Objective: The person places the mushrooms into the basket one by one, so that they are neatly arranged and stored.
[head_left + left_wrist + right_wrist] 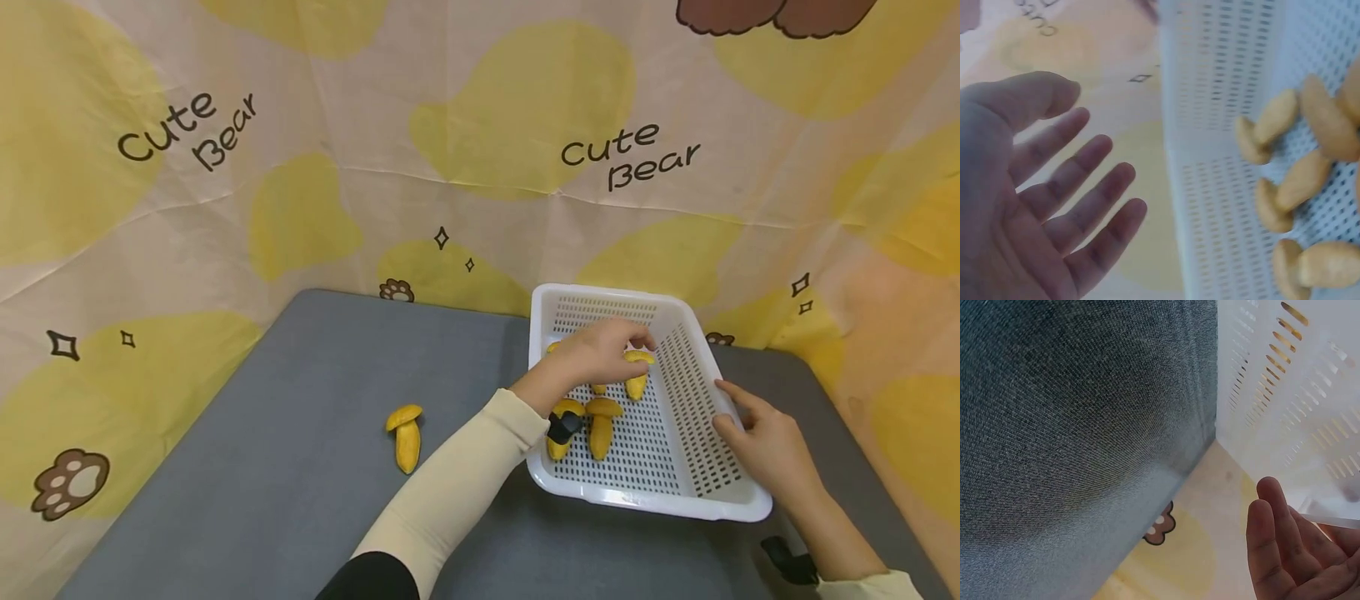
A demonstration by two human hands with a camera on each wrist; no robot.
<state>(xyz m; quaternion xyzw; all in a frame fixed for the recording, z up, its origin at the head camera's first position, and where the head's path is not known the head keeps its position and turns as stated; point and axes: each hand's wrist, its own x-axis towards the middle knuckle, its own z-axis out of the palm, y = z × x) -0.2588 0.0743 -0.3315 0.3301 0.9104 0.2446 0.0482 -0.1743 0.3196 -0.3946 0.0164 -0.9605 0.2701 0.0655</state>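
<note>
My left hand (pixel 603 350) is over the white plastic basket (pixel 648 504), its fingers loosely bent and apart in the left wrist view, holding nothing. Several yellow toy mushrooms lie in the basket, among them one mushroom (pixel 601 429) near its front left and another (pixel 636 385) beneath my left fingertips. My left forearm and hand partly hide others. On the right, my right hand (pixel 772 450) holds the basket's side rim, thumb over the edge and fingers along the outer wall. A single mushroom (pixel 407 446) lies on the table, left of my left forearm.
The grey table (pixel 300 467) reaches back to a hanging cloth (pixel 480 125) printed with yellow patches and "Cute Bear" lettering. The basket's far end stands close to that cloth. Black straps show at both wrists.
</note>
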